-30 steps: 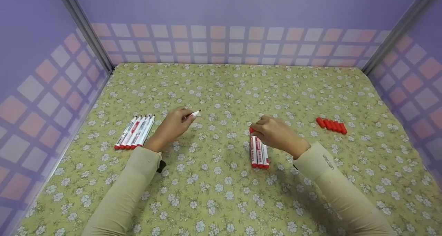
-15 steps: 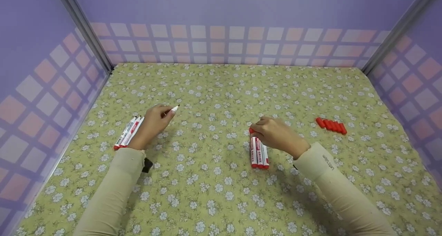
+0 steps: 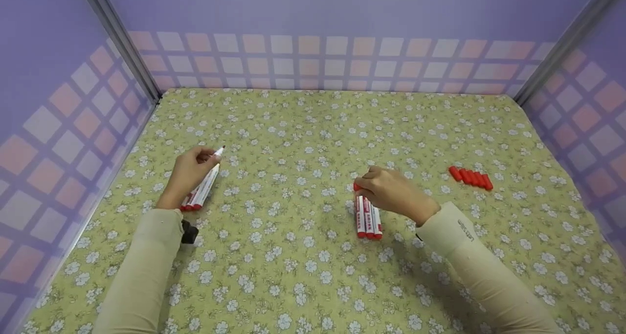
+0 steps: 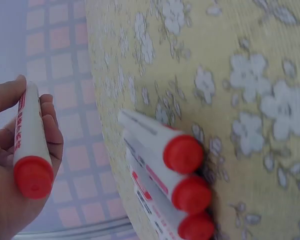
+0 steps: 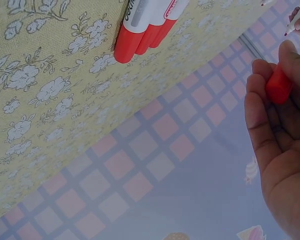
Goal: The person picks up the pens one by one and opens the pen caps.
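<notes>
My left hand (image 3: 190,171) pinches an uncapped white marker (image 4: 31,125) with a red end, its dark tip pointing up and away. Below and beside this hand, several uncapped markers (image 4: 152,135) lie side by side on the cloth, partly covered by the hand in the head view. A loose red marker cap (image 5: 278,85) is between the thumb and fingers of my right hand (image 3: 391,189). That hand hovers over the far end of a row of red-capped markers (image 3: 368,219), hiding their caps from the head view; in the right wrist view the caps show.
A slanted row of several loose red caps (image 3: 471,178) lies on the flowered tablecloth (image 3: 303,256) to the right. Purple walls with a checked band (image 3: 323,62) stand at the back and both sides, joined by grey corner posts (image 3: 120,40).
My left hand has moved left with the uncapped marker, from clear of the left row to above it. My right hand stays put, holding the cap.
</notes>
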`<state>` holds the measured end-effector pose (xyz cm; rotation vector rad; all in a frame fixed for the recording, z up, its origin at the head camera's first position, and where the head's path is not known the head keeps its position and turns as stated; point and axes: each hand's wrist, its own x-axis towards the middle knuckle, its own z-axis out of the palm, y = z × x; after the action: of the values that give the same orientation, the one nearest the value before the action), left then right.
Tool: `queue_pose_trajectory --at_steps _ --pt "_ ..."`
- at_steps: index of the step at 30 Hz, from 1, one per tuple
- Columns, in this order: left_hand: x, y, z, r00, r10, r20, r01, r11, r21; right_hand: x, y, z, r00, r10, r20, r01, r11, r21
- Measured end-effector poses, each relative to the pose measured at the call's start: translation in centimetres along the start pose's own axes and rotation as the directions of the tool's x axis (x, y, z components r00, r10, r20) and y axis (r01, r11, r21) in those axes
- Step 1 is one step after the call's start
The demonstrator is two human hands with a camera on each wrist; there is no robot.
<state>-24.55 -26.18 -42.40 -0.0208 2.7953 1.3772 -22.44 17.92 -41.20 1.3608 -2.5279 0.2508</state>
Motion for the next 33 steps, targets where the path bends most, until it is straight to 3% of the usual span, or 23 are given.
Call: queue_pose_trajectory --at_steps 9,15,21,33 --pt "-0.1 -1.8 -1.6 0.994 -0.075 -0.074 0.08 0.995 0.06 0.0 0.2 0.3 1.0 -0.01 0.004 0.01 1.0 -0.001" --pt "-0.2 -2.7 -2.4 0.985 -0.141 -0.096 0.149 0.986 0.074 -0.1 0.2 0.3 1.0 -0.004 0.019 0.004 1.0 0.0" --pt "-0.5 -3.6 -3.1 0.974 -0.211 -0.081 0.214 0.976 0.034 -0.2 0.2 0.2 0.999 0.012 0.037 -0.012 1.0 0.001" --pt "-0.7 -4.9 -3.4 0.974 -0.219 -0.059 0.223 0.971 0.084 -0.5 0.3 0.4 0.999 0.005 0.038 -0.006 1.0 0.03"
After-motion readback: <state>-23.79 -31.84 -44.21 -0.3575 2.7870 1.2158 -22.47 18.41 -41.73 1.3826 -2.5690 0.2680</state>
